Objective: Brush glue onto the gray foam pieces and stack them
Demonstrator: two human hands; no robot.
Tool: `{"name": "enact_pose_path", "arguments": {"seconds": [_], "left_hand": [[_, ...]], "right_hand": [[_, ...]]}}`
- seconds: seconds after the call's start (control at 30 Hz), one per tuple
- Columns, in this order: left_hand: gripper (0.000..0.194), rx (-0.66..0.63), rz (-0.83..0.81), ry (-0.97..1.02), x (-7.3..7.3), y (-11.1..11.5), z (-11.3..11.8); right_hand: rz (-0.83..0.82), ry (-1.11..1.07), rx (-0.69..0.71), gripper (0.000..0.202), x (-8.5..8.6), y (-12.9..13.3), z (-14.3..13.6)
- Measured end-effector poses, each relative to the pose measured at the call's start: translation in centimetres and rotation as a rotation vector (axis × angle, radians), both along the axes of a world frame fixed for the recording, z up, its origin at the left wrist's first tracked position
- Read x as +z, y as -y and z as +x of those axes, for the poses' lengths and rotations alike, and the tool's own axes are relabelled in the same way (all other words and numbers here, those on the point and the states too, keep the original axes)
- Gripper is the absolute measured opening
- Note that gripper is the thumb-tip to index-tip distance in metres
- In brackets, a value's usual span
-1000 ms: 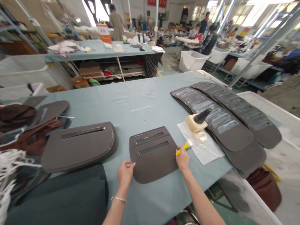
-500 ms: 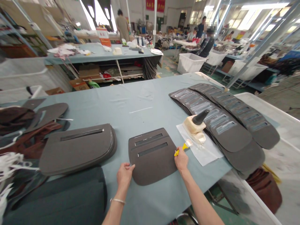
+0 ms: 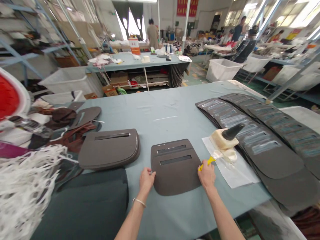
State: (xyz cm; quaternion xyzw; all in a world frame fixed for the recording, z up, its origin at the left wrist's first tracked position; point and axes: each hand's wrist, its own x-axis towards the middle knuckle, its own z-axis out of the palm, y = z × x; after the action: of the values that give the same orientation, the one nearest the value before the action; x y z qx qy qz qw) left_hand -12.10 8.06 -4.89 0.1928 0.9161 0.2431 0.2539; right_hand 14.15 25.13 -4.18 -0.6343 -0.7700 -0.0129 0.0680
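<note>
Flat on the table in front of me lies a dark brown panel with two slots across its upper half. My left hand, fingers closed, is at the panel's left edge and pinches it. Against the right edge, my right hand grips a yellow-handled brush whose bristles are coated with whitish paste. Just beyond the brush, a cream-coloured container with a black cone-shaped nozzle lies on a white sheet, beside a blob of the same pale paste.
Overlapping slotted panels fan out along the right side. A stack of brown panels sits to the left, behind dark fabric and white strips. Across the aisle stand another table and a white bin; people are farther back.
My view has swung left, so everything appears shifted right. Both hands remain at the panel's edges, and the brush is still in my right hand.
</note>
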Motion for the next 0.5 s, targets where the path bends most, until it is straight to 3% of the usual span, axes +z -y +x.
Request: {"name": "enact_pose_path", "arguments": {"seconds": [0.13, 0.3, 0.5], "left_hand": [[0.034, 0.016, -0.011, -0.015, 0.6, -0.6, -1.0], [0.05, 0.029, -0.068, -0.138, 1.9, -3.1, -0.8], [0.041, 0.027, -0.131, -0.128, 2.5, -5.4, -0.4]], "right_hand": [[0.038, -0.065, 0.05, 0.016, 0.4, -1.4, -0.2], [-0.042, -0.194, 0.109, 0.019, 0.8, -4.5, -3.6], [-0.227, -0.153, 0.133, 0.028, 1.4, -7.0, -5.8]]}}
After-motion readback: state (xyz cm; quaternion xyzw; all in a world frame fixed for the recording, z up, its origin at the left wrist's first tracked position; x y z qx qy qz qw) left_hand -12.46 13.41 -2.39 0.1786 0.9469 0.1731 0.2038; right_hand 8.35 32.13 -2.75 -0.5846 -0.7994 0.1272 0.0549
